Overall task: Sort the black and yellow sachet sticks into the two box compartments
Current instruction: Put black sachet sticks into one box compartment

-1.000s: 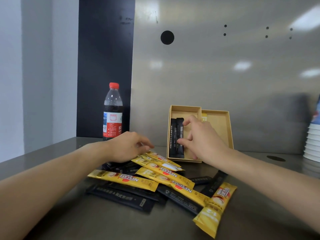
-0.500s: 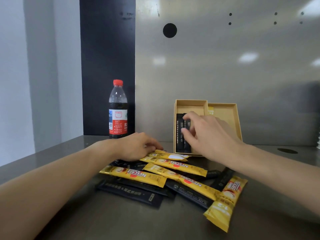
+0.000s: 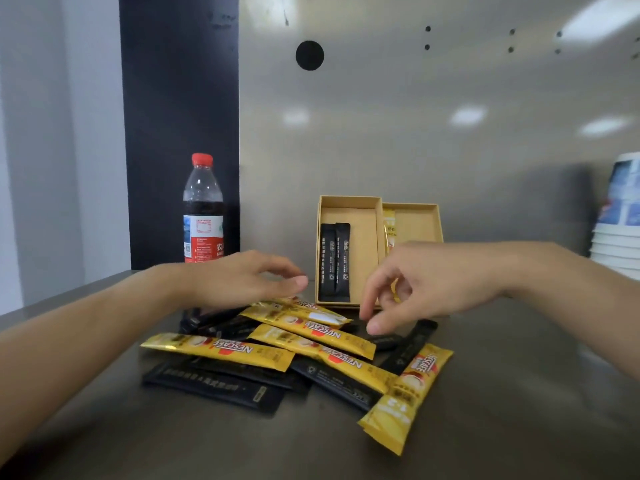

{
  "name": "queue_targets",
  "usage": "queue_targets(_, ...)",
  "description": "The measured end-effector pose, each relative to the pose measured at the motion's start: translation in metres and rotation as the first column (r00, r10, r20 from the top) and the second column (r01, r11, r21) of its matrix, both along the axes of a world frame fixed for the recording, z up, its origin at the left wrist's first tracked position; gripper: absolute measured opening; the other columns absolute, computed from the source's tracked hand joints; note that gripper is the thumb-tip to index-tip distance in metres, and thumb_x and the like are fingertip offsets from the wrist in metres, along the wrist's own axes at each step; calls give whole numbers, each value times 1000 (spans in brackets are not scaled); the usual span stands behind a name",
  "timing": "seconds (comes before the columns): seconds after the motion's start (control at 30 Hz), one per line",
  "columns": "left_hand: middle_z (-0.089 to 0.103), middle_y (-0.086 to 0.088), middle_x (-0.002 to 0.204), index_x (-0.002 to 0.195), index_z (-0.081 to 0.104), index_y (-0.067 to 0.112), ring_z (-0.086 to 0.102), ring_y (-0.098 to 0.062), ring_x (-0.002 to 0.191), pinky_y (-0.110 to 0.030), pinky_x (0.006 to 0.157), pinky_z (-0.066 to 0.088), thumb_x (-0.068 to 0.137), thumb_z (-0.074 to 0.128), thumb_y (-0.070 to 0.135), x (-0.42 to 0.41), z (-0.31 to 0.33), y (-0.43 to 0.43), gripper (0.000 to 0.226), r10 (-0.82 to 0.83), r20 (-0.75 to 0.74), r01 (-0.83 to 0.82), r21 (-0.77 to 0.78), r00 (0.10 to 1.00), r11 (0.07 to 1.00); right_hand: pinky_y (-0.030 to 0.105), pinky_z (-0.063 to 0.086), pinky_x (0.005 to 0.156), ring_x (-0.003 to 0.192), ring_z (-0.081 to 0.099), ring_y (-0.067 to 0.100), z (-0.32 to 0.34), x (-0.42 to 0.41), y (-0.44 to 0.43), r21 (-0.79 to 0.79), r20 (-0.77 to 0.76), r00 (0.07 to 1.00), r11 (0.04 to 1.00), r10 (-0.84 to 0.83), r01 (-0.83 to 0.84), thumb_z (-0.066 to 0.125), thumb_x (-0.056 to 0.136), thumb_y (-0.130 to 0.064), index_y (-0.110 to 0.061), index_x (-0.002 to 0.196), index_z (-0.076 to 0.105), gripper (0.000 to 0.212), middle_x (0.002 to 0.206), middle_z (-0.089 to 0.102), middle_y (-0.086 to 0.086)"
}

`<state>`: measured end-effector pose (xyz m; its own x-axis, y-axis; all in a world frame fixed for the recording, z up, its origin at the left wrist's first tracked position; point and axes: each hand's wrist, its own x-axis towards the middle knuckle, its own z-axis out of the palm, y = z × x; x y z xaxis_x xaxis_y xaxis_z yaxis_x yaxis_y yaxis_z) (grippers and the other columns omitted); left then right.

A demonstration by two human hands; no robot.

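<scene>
Head view. A tan cardboard box (image 3: 349, 200) with two compartments stands at the far edge of the dark metal table (image 3: 519, 410), against the steel back wall (image 3: 450, 150). Its left compartment (image 3: 363, 244) holds two black sachet sticks (image 3: 335, 263) lying side by side along the left wall. Its right compartment (image 3: 415, 223) holds one yellow sachet stick (image 3: 389, 225) against the divider, with its lower part hidden behind the right hand (image 3: 433, 282).

In front of the box, in the middle of the table, lies a mixed pile of black and yellow sachet sticks (image 3: 311, 329), crossing one another. One yellow stick (image 3: 408, 393) reaches out toward the near right.

The left hand (image 3: 242, 282) is palm down over the far left part of the pile, fingers relaxed and slightly bent, thumb stretched toward the box. It grips nothing that shows; whether it touches the sticks beneath cannot be told.

The right hand hangs just in front of the box's near wall, above the far right part of the pile. It is empty, with its fingers loosely curled and pointing down. Its index fingertip (image 3: 375, 328) is right at the end of a black stick (image 3: 388, 341); contact cannot be told.

A clear plastic bottle of dark drink with a red cap (image 3: 202, 216) stands upright near the far left edge, well apart from the box. A stack of white paper cups (image 3: 616, 244) stands at the right edge.
</scene>
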<state>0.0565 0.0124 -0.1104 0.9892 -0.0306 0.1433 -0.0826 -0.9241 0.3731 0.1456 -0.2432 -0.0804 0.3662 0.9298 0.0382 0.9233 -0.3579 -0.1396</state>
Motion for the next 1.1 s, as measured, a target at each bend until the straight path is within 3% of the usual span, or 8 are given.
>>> queue_targets(0.1,47,23,139,148,40,40,43,-2,131,-23,105,32,86,40,71,-2,-3,-11,70,-12,-203,10,-8,979,1000,15,38,52,54,51,-2,-7,4,4,-92,-25,999,995,-34,32,78,82,-45,-26,106,76,30,67,62,-11)
queue_targets(0.27,55,25,139,136,54,50,48,0,132,-32,117,34,83,51,78,-2,-4,-3,60,-24,-219,18,-27,975,999,12,39,52,53,51,-2,-7,8,2,-109,-103,994,994,-32,20,82,81,-35,-20,99,75,24,74,64,-9)
queue_targets(0.43,59,28,134,131,55,57,54,0,127,-36,116,38,75,60,80,-2,-2,4,61,-53,-276,41,-51,960,998,22,42,58,54,52,-3,0,12,-8,-198,-121,988,978,-96,71,80,83,-32,-21,91,67,19,68,65,-19)
queue_targets(0.63,61,27,134,133,55,55,57,-3,126,-38,116,38,83,62,64,-3,2,6,52,-69,-314,48,-74,947,996,19,44,65,64,57,2,19,22,-30,-115,-152,981,988,-122,105,81,82,-27,-29,88,71,12,78,67,-16)
queue_targets(0.77,65,19,133,128,62,53,61,-9,125,-42,115,39,79,67,50,0,3,7,49,-89,-325,55,-112,941,992,34,44,74,68,57,5,25,34,-44,24,-200,975,994,-100,107,81,81,-28,-29,89,75,11,82,70,-12)
queue_targets(0.9,65,16,135,115,73,46,55,-9,130,-43,120,32,58,67,57,4,5,6,58,-52,-234,18,-142,971,990,35,41,71,68,57,2,22,38,-43,95,-215,971,987,-105,128,78,85,-28,-26,92,74,9,80,70,-14)
queue_targets(1.0,67,24,126,108,75,47,54,-3,128,-47,118,34,74,64,63,-1,8,1,39,-34,-99,22,-119,995,993,30,39,63,64,54,6,20,35,-38,121,-258,963,987,-71,105,70,91,-33,-18,98,70,17,86,76,-2)
queue_targets(1.1,75,19,108,104,77,32,64,3,110,-37,111,43,93,52,58,-3,11,-10,37,-5,232,35,-122,973,992,21,39,51,54,46,13,15,33,-29,213,-290,956,972,-37,102,67,94,-32,-9,105,64,26,86,78,5)
